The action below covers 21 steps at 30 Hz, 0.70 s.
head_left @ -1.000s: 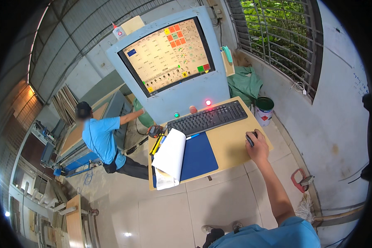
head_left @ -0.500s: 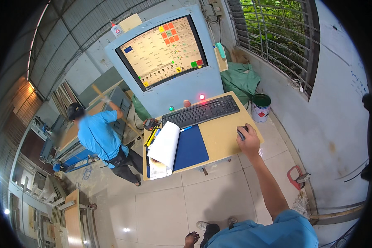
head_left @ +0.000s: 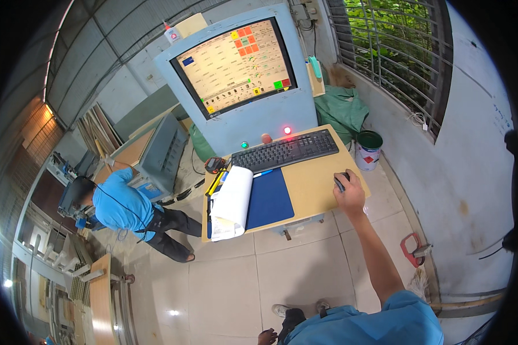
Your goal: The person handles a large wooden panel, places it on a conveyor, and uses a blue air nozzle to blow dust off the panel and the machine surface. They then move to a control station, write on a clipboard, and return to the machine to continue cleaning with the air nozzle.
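Note:
My right hand (head_left: 351, 196) is wrapped over a dark computer mouse (head_left: 341, 181) at the right side of a tan shelf (head_left: 312, 179). Low in the view, my left hand (head_left: 267, 337) hangs beside my leg, its fingers loosely apart and nothing seen in it. Across the back of the shelf lies a black keyboard (head_left: 285, 150). Behind it rises a light blue console with a lit screen (head_left: 234, 68). Left on the shelf, white papers (head_left: 233, 195), curled over, lie partly on a dark blue clipboard (head_left: 272, 200), with a blue pen (head_left: 263, 173) near their top.
A tape measure (head_left: 215, 165) sits at the shelf's left corner. At left, a co-worker in a blue shirt (head_left: 121, 198) bends at a large machine (head_left: 162, 152). A paint bucket (head_left: 368, 150), green sacks (head_left: 342, 109) and a red-framed tool (head_left: 411, 249) stand along the right wall.
The co-worker has bent lower and moved left; the stick they held no longer shows clearly. My right hand stays on the mouse. The view has shifted slightly.

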{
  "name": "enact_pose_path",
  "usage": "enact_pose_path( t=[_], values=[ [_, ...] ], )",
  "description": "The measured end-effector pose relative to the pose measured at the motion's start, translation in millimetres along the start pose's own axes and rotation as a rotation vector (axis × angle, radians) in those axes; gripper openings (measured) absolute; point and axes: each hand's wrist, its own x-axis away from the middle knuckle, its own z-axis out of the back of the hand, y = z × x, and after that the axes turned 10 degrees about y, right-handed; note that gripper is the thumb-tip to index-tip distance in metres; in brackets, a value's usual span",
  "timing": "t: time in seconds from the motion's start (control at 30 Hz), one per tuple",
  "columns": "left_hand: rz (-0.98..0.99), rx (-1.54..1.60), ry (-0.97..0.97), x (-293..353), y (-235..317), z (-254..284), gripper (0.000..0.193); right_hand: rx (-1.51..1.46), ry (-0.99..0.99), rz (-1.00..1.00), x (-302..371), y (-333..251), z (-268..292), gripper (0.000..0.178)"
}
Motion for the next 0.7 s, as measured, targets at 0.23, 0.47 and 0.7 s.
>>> enact_pose_path(
  t=[0.23, 0.47, 0.7],
  values=[
    [0.016, 0.010, 0.046, 3, 3, -7, 0.037, -0.022, -0.032, -0.009, 1, 0, 0, 0.041],
    [-0.045, 0.129, 0.025, 10, 0, -16, 0.043, 0.000, -0.191, -0.013, 2, 13, -9, 0.051],
    [-0.007, 0.311, 0.123, 14, -16, -3, 0.042, -0.110, 0.226, 0.100, -4, -30, 27, 0.044]
  ],
)
